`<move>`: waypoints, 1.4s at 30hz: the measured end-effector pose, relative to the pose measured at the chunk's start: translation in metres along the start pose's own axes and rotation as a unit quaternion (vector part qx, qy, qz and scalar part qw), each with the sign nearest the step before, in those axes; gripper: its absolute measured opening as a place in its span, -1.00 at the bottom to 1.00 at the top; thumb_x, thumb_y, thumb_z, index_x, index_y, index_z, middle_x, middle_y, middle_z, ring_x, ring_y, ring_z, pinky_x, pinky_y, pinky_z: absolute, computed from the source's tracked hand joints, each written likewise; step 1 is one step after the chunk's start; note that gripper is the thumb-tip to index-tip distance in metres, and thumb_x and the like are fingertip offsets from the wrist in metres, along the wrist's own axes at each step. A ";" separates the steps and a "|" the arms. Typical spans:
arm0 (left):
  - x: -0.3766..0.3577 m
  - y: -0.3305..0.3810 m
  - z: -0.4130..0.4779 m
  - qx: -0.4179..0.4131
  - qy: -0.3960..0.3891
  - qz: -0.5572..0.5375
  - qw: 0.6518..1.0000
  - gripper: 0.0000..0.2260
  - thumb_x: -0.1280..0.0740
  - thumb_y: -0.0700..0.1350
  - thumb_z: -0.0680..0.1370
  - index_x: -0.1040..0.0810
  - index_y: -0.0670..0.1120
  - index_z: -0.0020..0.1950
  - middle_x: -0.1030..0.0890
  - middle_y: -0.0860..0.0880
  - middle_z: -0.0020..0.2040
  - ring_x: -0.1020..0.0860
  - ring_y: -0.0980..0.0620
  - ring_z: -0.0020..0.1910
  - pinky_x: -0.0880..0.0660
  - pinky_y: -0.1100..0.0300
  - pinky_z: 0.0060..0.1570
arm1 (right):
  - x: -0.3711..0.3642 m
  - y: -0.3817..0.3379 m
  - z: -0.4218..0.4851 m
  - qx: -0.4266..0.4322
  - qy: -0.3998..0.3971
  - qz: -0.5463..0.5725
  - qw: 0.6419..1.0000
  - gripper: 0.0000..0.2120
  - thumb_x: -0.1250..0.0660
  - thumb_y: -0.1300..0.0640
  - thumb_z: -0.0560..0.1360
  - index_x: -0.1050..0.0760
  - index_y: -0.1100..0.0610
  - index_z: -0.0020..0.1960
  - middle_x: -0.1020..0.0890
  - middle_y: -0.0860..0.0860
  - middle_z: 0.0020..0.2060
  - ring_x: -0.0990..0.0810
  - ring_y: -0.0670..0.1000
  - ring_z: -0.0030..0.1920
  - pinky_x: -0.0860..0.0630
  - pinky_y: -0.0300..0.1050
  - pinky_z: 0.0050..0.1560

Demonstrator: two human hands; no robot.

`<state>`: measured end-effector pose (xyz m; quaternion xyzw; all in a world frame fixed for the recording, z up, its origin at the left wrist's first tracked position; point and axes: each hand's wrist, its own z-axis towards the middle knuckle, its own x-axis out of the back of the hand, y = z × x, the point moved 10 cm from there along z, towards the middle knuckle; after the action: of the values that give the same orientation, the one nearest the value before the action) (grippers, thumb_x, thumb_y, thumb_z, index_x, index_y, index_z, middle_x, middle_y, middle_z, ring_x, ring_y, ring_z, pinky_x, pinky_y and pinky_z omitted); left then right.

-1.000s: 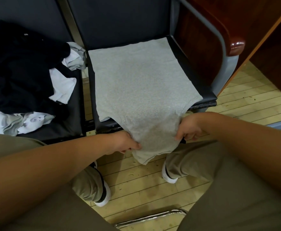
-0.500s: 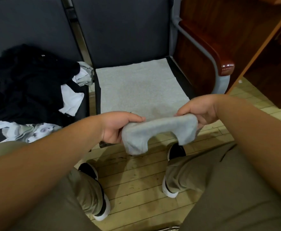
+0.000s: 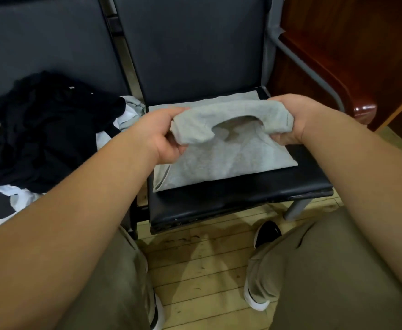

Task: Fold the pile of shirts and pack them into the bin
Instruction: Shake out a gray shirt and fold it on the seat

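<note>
A grey shirt (image 3: 226, 160) lies on the black seat of the chair (image 3: 243, 196) in front of me, its near part folded up and over. My left hand (image 3: 162, 134) grips the folded edge at its left end and my right hand (image 3: 297, 120) grips its right end, holding that edge a little above the flat part of the shirt. On the seat to the left sits a pile of shirts (image 3: 47, 129), mostly black cloth with white and pale grey pieces sticking out. No bin is in view.
The chairs have dark backrests; a grey metal armrest (image 3: 314, 75) with a red-brown wooden end runs at the right. A wooden cabinet (image 3: 362, 44) stands at the far right. My knees and shoes are above the plank floor (image 3: 200, 265) below.
Both hands lifted the shirt's near edge off the chair's front and carried it up and away from me over the seat, doubling the shirt. The view tilted down and moved closer.
</note>
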<state>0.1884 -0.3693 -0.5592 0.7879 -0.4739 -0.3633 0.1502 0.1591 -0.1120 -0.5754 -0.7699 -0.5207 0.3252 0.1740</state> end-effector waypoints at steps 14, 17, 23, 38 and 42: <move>-0.013 0.082 0.090 -0.068 0.022 -0.216 0.974 -0.71 -0.39 -0.40 0.60 -0.49 -0.35 0.31 -0.64 -0.35 0.06 -0.73 -0.19 -0.11 -0.68 0.06 -0.36 | -0.073 -0.064 0.107 0.066 -0.060 0.319 0.943 -0.74 -0.24 0.50 0.42 -0.48 0.36 0.09 -0.58 0.10 -0.10 -0.62 -0.05 -0.14 -0.66 -0.23 -0.27; -0.004 0.091 0.108 -0.157 0.012 -0.217 0.963 -0.71 -0.22 -0.41 0.64 -0.43 -0.37 0.37 -0.50 -0.36 0.33 -0.62 -0.28 0.28 -0.62 -0.08 0.24 | -0.083 -0.063 0.119 0.089 -0.038 0.327 0.940 -0.72 -0.28 0.39 0.63 -0.38 0.39 0.33 -0.48 0.35 0.24 -0.67 0.29 0.16 -0.69 0.14 0.16; 0.002 0.065 0.123 -0.162 0.049 -0.066 0.983 -0.64 -0.14 -0.41 0.63 -0.41 -0.29 0.42 -0.54 -0.12 0.23 -0.57 -0.11 0.40 -0.41 -0.07 0.51 | -0.095 -0.048 0.135 0.087 -0.011 0.181 0.980 -0.53 -0.27 0.27 0.65 -0.31 0.29 0.53 -0.41 0.29 0.47 -0.62 0.30 0.29 -0.58 0.22 0.33; -0.075 -0.049 0.124 -0.207 -0.101 0.799 0.555 -0.70 -0.29 -0.03 0.66 -0.59 0.10 0.38 -0.48 0.00 0.41 -0.48 -0.10 0.36 -0.45 0.03 0.37 | 0.000 -0.061 0.094 0.107 0.208 -0.652 0.721 -0.57 -0.36 0.23 0.61 -0.47 0.29 0.46 -0.51 0.27 0.43 -0.47 0.29 0.44 -0.44 0.13 0.39; -0.080 -0.065 0.125 -0.199 -0.086 0.838 0.500 -0.64 -0.31 -0.04 0.64 -0.50 0.09 0.44 -0.37 -0.04 0.43 -0.41 -0.17 0.37 -0.45 -0.06 0.36 | 0.022 -0.046 0.095 0.046 0.186 -0.723 0.664 -0.35 -0.46 0.15 0.59 -0.30 0.28 0.58 -0.40 0.25 0.49 -0.45 0.27 0.44 -0.47 0.13 0.42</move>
<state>0.1174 -0.2544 -0.6488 -0.0647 -0.8382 -0.2181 0.4957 0.0681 -0.0802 -0.6234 -0.1872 -0.8547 -0.0291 0.4834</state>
